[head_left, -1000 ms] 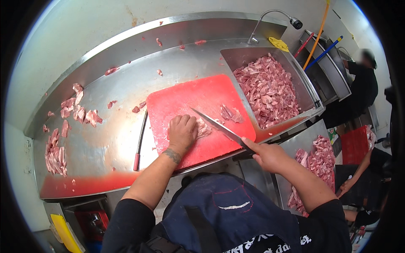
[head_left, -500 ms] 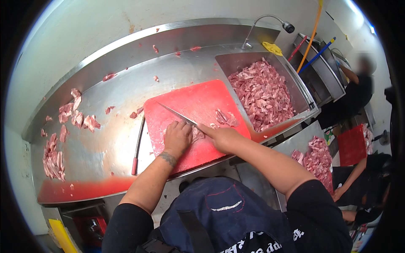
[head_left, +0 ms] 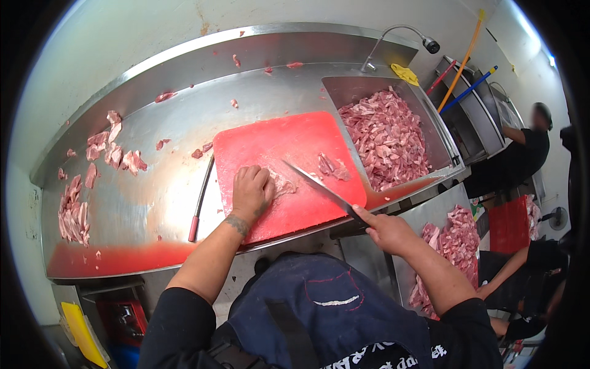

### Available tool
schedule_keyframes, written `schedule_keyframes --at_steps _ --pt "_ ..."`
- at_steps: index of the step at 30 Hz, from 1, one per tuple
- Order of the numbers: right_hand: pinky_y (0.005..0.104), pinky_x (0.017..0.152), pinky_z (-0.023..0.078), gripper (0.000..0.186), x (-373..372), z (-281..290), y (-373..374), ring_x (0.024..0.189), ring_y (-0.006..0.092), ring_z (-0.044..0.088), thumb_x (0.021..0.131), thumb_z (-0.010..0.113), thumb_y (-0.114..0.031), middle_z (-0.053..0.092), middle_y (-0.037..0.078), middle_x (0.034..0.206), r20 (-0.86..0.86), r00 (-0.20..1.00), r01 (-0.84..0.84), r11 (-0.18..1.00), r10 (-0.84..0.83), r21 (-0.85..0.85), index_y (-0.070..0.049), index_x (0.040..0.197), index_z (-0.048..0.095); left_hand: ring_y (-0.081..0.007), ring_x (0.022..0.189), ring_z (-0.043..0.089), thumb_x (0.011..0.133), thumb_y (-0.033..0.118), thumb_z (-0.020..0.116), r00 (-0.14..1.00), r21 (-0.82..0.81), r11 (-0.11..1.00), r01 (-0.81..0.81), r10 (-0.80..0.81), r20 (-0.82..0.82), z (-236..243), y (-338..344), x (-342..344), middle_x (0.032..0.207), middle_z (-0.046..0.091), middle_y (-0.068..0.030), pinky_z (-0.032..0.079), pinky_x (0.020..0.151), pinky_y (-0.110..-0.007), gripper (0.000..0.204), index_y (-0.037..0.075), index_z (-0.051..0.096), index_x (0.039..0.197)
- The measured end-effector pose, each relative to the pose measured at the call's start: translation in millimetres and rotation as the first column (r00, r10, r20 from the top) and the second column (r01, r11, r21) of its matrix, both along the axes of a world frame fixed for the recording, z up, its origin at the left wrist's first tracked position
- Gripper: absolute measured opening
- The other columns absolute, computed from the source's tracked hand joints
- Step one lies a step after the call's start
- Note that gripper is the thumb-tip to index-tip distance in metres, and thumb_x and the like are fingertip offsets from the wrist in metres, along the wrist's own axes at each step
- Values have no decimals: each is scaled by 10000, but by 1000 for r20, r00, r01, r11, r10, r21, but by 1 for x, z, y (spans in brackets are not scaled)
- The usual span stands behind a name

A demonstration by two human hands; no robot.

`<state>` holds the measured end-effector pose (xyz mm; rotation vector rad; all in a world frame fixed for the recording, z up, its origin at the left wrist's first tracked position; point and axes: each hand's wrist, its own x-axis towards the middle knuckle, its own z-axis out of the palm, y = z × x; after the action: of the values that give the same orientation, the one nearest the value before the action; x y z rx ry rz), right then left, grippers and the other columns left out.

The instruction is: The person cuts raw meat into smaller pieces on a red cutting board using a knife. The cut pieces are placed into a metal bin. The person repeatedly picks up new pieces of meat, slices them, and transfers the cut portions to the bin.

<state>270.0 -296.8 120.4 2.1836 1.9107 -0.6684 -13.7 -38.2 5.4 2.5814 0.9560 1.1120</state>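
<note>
A red cutting board lies on the steel worktop. My left hand presses a pale pink piece of raw meat against the board, its fingers closed over the near end and partly hiding it. My right hand grips the dark handle of a long knife, off the board's right edge. The blade slants up and left over the board, its tip just right of the held meat and apart from it. Farther right on the board lie a few loose meat scraps.
Left of the board is a honing steel with a red handle. Meat pieces are scattered on the worktop's left. At right, a sink holds a heap of cut meat, beneath a faucet. Other people stand farther right.
The knife has come away from the meat, swinging right and toward me with my right hand. My left hand stays on the meat, having shifted slightly left.
</note>
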Motion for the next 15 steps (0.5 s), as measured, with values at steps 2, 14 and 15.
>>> schedule_keyframes --at_steps 2,14,15 --pt "549 839 574 825 -5 -1 1 935 440 722 1039 638 -209 725 214 1021 -19 998 -63 998 63 -2 -366 1730 215 -362 1029 638 881 101 757 1000 14 1000 19 -18 -20 -2 -1 1 1066 689 -116 525 917 -486 172 57 703 1039" --pt "544 926 556 678 -83 -54 181 1044 474 715 1075 509 -235 735 285 1180 -275 950 -98 979 146 180 -306 1717 302 -358 995 645 870 105 739 990 73 989 127 -123 -62 -12 3 11 1022 683 -121 546 893 -483 107 65 700 962" --pt "543 926 557 675 -84 -59 183 1043 474 715 1076 506 -236 733 286 1186 -250 961 -89 986 122 139 -311 1716 304 -359 989 644 866 105 740 990 68 989 129 -125 -63 -11 3 9 1021 684 -122 546 889 -482 108 65 702 959"
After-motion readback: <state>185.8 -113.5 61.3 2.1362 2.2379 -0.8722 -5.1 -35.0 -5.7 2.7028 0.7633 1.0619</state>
